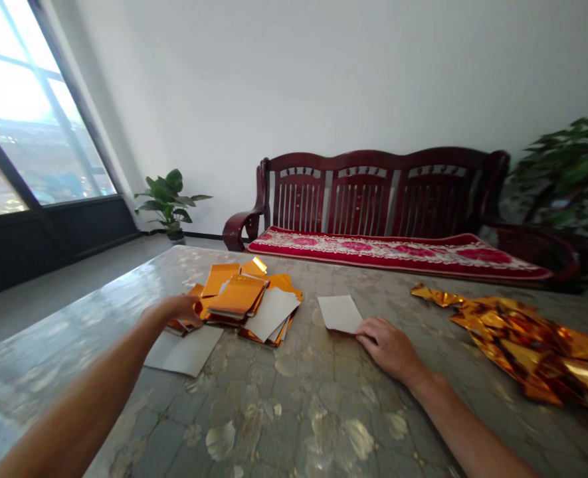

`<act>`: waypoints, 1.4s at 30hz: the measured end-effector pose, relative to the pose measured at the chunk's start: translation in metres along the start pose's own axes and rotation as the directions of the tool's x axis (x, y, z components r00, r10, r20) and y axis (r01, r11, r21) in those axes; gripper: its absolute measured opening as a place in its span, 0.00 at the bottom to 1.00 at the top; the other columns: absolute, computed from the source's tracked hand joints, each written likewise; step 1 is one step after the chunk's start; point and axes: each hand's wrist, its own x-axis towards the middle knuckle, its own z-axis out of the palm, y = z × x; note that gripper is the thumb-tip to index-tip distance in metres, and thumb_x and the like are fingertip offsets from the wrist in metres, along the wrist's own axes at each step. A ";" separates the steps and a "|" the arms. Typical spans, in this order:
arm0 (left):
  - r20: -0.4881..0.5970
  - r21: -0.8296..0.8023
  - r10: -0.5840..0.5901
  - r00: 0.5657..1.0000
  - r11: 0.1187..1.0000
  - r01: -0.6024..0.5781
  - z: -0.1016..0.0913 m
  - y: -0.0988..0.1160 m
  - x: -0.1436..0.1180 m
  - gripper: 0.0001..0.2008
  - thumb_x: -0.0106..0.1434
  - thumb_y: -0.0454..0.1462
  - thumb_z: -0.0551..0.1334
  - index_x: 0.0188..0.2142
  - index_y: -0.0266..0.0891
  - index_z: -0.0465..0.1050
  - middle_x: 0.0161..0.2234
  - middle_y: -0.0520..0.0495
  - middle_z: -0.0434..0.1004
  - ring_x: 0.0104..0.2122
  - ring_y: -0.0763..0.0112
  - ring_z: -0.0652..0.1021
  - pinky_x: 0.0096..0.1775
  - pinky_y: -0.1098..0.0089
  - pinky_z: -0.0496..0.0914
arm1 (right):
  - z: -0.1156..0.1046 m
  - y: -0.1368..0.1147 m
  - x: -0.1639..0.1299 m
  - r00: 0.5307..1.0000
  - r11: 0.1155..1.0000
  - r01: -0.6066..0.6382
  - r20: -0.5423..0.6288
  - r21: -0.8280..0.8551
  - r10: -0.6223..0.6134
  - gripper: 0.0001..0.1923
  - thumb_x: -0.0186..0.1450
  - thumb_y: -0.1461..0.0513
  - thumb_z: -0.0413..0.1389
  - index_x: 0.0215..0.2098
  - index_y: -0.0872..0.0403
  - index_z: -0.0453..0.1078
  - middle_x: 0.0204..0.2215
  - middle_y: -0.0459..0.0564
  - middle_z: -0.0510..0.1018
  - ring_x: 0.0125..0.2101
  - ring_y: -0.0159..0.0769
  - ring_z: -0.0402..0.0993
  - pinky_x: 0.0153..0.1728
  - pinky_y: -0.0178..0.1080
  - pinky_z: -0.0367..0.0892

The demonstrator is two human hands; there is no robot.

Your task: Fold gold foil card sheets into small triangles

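Observation:
A loose pile of gold foil sheets [238,295], some turned white side up, lies on the table's left half. My left hand [179,309] reaches to the pile's left edge and touches the sheets there; its fingers are hidden against the pile. A single white sheet [340,313] lies flat to the right of the pile. My right hand [391,346] rests palm down on the table, fingertips touching that sheet's near right corner. Another white sheet [187,350] lies near my left forearm.
The table [294,411] has a glossy grey floral top. A crumpled heap of gold foil [527,338] lies at the right. Behind the table stand a dark red wooden bench [373,199] with a red cushion, a potted plant [170,202] and a window at left.

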 end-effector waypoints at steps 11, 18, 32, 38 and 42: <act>0.185 0.076 -0.017 0.983 0.997 0.003 0.020 -0.006 -0.007 0.34 0.45 0.36 0.61 0.55 0.40 0.66 0.34 0.43 0.80 0.35 0.56 0.80 0.33 0.66 0.70 | 0.000 0.000 0.000 1.000 1.000 0.011 -0.007 0.007 -0.011 0.09 0.65 0.63 0.53 0.34 0.48 0.76 0.35 0.48 0.79 0.39 0.39 0.74 0.41 0.40 0.67; 0.218 0.103 0.059 0.974 0.991 -0.084 0.013 -0.013 -0.014 0.46 0.44 0.33 0.62 0.65 0.42 0.55 0.49 0.37 0.77 0.45 0.53 0.79 0.42 0.64 0.71 | 0.001 0.002 -0.001 1.000 1.000 0.005 -0.009 0.008 -0.005 0.08 0.65 0.63 0.53 0.35 0.48 0.76 0.35 0.48 0.79 0.39 0.39 0.74 0.41 0.40 0.68; -0.080 0.344 0.094 0.992 0.937 -0.062 0.017 -0.014 -0.027 0.18 0.66 0.34 0.51 0.50 0.45 0.74 0.41 0.36 0.80 0.43 0.52 0.80 0.44 0.57 0.70 | 0.002 0.003 0.000 1.000 1.000 0.014 -0.012 0.014 -0.014 0.08 0.65 0.63 0.53 0.35 0.48 0.76 0.35 0.48 0.79 0.39 0.39 0.74 0.42 0.40 0.68; -0.148 0.354 0.025 0.989 0.935 0.029 -0.002 -0.032 -0.035 0.14 0.64 0.33 0.54 0.39 0.39 0.79 0.37 0.34 0.80 0.40 0.48 0.79 0.42 0.56 0.69 | 0.000 0.002 0.000 1.000 1.000 -0.001 0.001 0.013 0.001 0.09 0.65 0.62 0.53 0.34 0.49 0.76 0.35 0.48 0.79 0.39 0.39 0.74 0.41 0.40 0.68; -0.247 0.357 -0.063 0.967 0.922 0.152 -0.033 -0.040 -0.046 0.12 0.64 0.33 0.55 0.39 0.37 0.78 0.37 0.35 0.79 0.40 0.49 0.79 0.40 0.57 0.69 | 0.000 0.001 0.000 1.000 1.000 -0.004 0.000 0.009 0.004 0.09 0.65 0.62 0.53 0.34 0.48 0.75 0.35 0.48 0.79 0.39 0.39 0.74 0.42 0.40 0.68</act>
